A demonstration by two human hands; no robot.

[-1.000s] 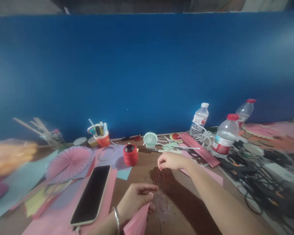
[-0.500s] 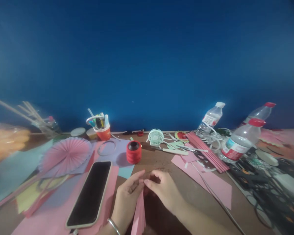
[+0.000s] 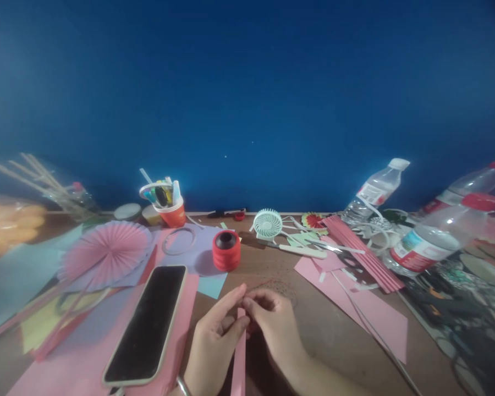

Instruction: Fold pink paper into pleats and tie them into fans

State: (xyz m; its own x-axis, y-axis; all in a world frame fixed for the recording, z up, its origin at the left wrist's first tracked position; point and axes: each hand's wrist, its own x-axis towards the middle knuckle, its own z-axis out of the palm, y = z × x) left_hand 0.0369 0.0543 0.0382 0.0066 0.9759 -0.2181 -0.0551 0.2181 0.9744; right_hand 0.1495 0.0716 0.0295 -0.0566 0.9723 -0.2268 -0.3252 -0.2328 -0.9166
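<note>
Between my hands stands a narrow pink strip of folded paper [image 3: 240, 357], its long side running down toward the bottom edge. My left hand [image 3: 216, 335] is closed on its upper part, thumb and fingers pressing from the left. At the strip's top end my right hand [image 3: 274, 322] pinches with thumb and forefinger, touching the left fingertips. A thin dark red thread [image 3: 289, 286] seems to lie just beyond my right hand. Farther back sits a red spool of thread [image 3: 226, 251]. What lies between the fingertips is partly hidden.
A phone [image 3: 148, 324] lies on pink paper to the left, near a pink paper fan [image 3: 107, 253]. Behind are a cup of pens [image 3: 171, 212] and a small green fan [image 3: 268, 224]. Pleated pink paper [image 3: 363, 253], pink sheets [image 3: 375, 316] and a bottle [image 3: 429, 242] are on the right.
My left thumb has shifted up and across the paper, and the strip now stands straighter and looks narrower. My right hand keeps its pinch at the top. The view has moved slightly.
</note>
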